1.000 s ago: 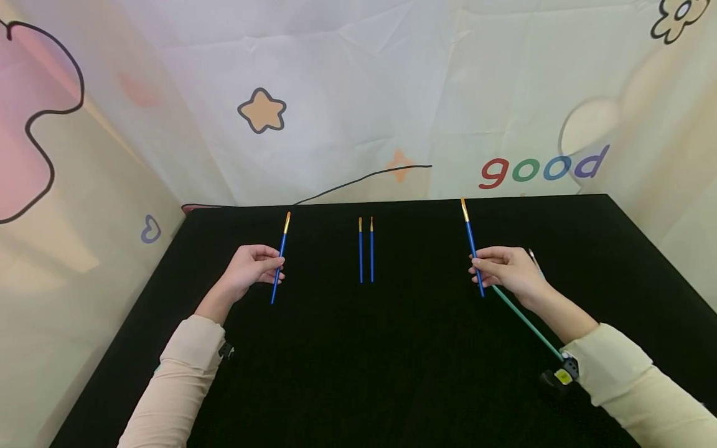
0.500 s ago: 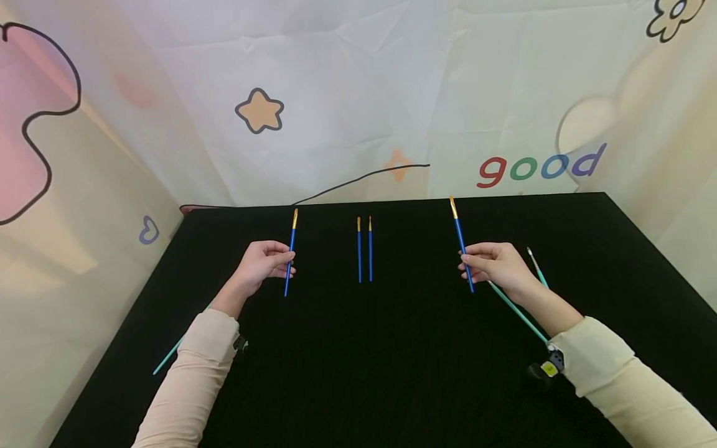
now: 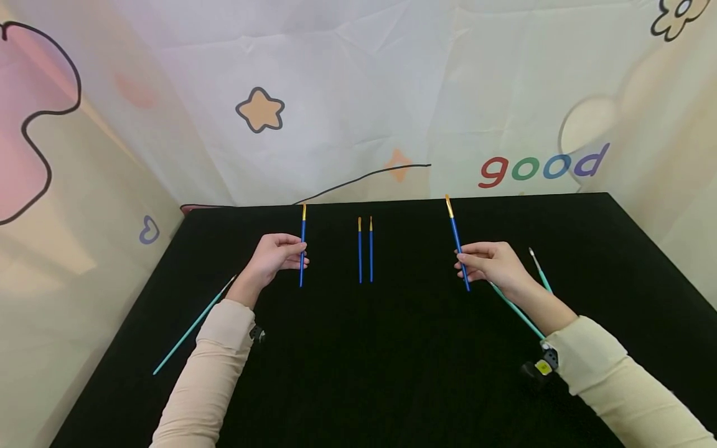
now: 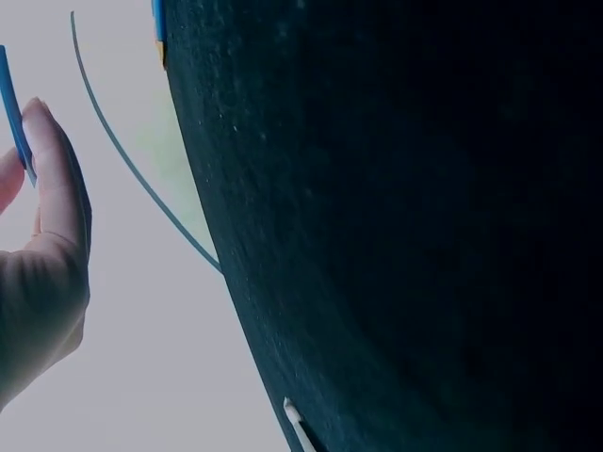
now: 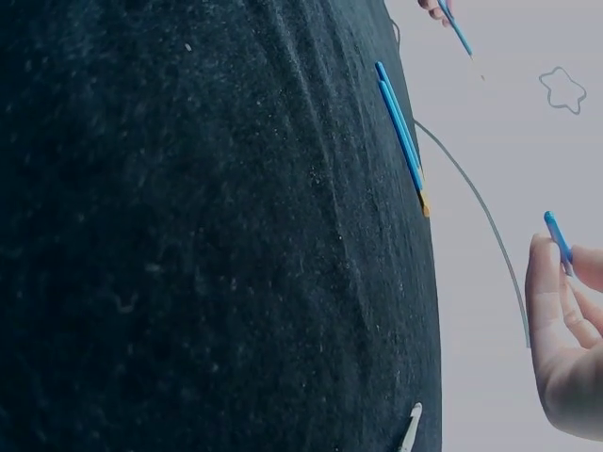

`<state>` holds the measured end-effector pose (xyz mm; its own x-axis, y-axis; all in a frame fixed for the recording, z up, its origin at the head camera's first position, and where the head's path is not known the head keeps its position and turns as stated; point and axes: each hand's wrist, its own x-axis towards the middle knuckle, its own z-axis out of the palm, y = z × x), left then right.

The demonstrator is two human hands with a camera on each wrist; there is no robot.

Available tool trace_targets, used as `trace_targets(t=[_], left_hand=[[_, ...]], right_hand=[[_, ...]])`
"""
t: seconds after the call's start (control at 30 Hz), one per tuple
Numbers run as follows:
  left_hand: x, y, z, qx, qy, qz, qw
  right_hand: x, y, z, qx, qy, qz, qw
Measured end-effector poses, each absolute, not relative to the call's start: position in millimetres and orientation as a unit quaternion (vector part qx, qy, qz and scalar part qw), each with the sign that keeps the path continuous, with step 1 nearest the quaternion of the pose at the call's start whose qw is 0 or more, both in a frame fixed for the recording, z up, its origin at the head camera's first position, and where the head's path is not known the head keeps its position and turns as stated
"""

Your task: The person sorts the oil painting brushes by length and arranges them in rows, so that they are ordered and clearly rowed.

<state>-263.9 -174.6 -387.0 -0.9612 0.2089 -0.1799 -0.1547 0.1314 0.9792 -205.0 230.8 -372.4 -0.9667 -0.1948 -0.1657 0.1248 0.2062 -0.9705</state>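
My left hand [image 3: 274, 256] pinches a blue paintbrush [image 3: 303, 231] between thumb and fingers, its golden tip pointing up. Over on the right, my right hand [image 3: 493, 264] grips another blue paintbrush [image 3: 456, 233] the same way, leaning slightly left. Between the hands, two blue paintbrushes [image 3: 360, 255] lie side by side on the black table, bristles toward the far edge. In the left wrist view, the left hand [image 4: 52, 235] and its brush [image 4: 13, 113] show at the left edge. The right wrist view has the right hand [image 5: 570, 348] with only the brush's end [image 5: 556, 234] showing.
A teal paintbrush [image 3: 193, 328] lies left of my left forearm. Near my right forearm lie a teal handle [image 3: 518, 312] and a white-tipped teal brush [image 3: 540, 272], partly covered by the arm. A printed curtain [image 3: 347, 81] hangs behind the black table [image 3: 358, 373].
The left hand has moved right and slightly away with its paintbrush, uncovering the teal brush at left. The right hand has shifted left with its paintbrush. The middle two brushes stay put.
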Motion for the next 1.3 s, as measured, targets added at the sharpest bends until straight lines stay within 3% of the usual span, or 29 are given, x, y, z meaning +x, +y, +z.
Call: trace_targets(t=[1.3], left_hand=[[-288,-137,-393,-0.018,0.769,0.616,0.167]], right_hand=[[-212,210,-375,-0.033,0.753,-0.643,0.137]])
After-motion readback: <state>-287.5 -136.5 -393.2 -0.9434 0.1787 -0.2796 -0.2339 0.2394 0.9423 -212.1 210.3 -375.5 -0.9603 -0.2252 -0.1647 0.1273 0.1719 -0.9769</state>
